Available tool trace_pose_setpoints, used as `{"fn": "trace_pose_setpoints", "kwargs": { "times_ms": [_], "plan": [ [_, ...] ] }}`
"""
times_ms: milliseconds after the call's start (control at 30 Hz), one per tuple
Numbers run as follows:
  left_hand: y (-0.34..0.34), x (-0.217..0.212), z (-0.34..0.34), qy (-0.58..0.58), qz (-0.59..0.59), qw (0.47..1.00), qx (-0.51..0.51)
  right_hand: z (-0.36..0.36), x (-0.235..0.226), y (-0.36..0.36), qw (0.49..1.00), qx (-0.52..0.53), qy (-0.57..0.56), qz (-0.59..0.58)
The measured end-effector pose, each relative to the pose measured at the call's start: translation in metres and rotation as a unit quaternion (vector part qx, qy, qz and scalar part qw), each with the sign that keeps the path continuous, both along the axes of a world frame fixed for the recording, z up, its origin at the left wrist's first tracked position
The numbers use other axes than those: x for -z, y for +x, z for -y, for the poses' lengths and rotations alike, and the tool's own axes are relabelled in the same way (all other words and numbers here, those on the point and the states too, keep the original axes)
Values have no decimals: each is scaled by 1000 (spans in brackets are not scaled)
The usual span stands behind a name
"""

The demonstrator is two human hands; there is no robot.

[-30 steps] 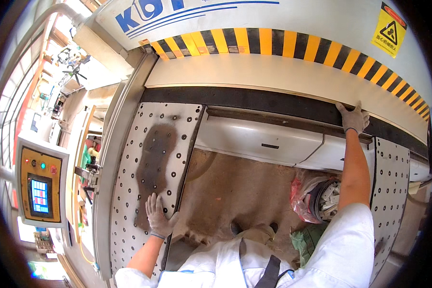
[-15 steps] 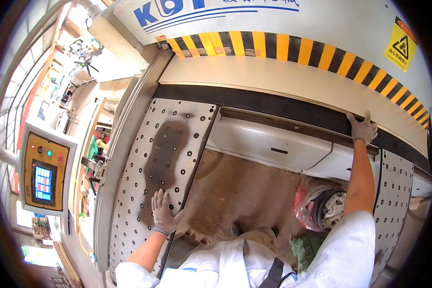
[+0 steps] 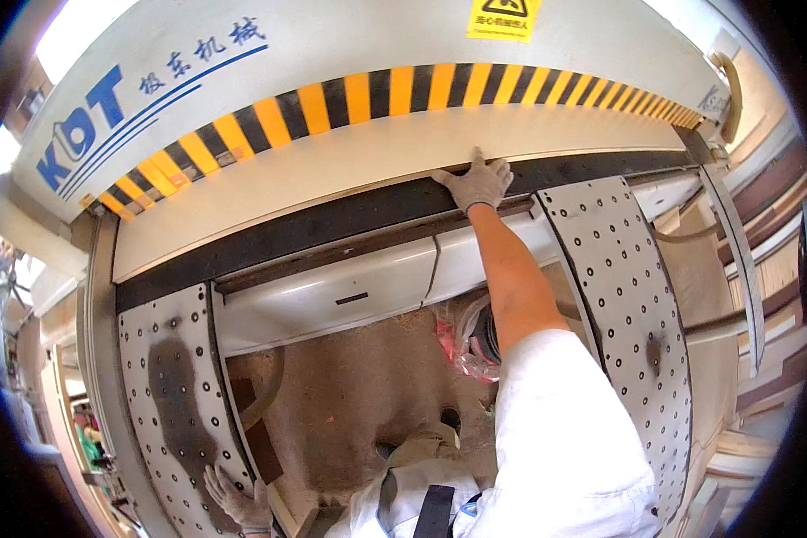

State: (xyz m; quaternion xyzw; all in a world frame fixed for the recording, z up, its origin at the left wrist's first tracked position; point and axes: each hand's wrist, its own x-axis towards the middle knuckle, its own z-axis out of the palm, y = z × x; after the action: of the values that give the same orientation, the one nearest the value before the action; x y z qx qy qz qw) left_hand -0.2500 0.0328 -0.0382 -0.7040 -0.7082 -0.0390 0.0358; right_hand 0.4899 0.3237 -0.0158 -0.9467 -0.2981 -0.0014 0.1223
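Observation:
My right hand [image 3: 478, 186], in a thin grey glove, reaches forward with fingers spread. Its fingertips rest at the front edge of a long beige panel [image 3: 368, 157], and its palm is over the black strip [image 3: 332, 213] below. My left hand [image 3: 238, 504], gloved alike, lies with fingers apart on the left perforated table [image 3: 139, 359], next to a long dark stain [image 3: 177, 390]. Neither hand holds anything that I can see.
Above the panel runs a white machine housing [image 3: 350, 45] with a black-and-yellow striped band [image 3: 390, 92]. A second perforated table [image 3: 614, 269] stands at right. Between the tables, a dark bin [image 3: 485, 336] with clear and red plastic sits on the floor. Boards [image 3: 771, 242] are stacked far right.
The view has swung to the right, bringing the right table and stacked boards into sight; the control screen has gone out of view. Both hands keep nearly the same places, fingers still spread.

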Motion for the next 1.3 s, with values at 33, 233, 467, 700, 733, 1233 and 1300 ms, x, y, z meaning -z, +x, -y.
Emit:
{"fn": "trace_pose_setpoints", "kwargs": {
  "times_ms": [33,233,467,700,733,1233,1300],
  "plan": [
    [0,-3,1,-9,7,1000,-4,5,-2,-2,1000,-4,0,-11],
    [-2,-14,-2,-12,8,998,55,12,-6,-8,1000,9,9,-21],
    [9,-22,-8,16,10,997,76,15,-8,-5,1000,7,16,-17],
    [10,-21,-7,30,5,996,85,15,-3,-6,999,3,35,-16],
    [10,-21,-7,34,3,996,88,16,-4,-7,999,2,37,-16],
    [4,-18,-7,56,9,993,99,17,-8,-9,998,4,50,-29],
    [2,-16,-7,55,6,993,100,17,-13,-11,999,3,38,-32]
  ]
}}
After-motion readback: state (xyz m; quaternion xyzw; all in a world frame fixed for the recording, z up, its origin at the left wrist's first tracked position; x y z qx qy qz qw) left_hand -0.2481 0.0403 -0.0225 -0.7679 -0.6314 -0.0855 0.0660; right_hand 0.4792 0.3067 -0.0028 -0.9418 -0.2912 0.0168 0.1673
